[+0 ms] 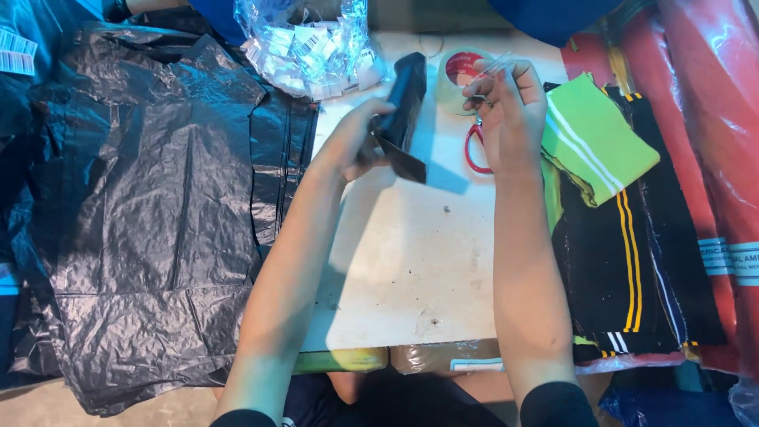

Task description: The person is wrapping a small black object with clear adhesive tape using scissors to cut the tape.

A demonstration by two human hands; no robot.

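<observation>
My left hand (356, 141) grips a long black tool, like a tagging gun or stapler (405, 99), held tilted above the white board (411, 261). A dark flat flap (402, 162) hangs from the tool's lower end. My right hand (510, 103) is raised beside it, fingers pinched on a thin clear strip (492, 65) near the tool's tip. Under my right hand lie red-handled scissors (473, 150) and a roll of clear tape with a red core (457, 75).
Crumpled black plastic sheeting (150, 205) covers the left side. A clear bag of white paper tags (312, 43) sits at the top. Folded green and black striped fabric (601, 142) and red plastic-wrapped rolls (711, 119) lie on the right.
</observation>
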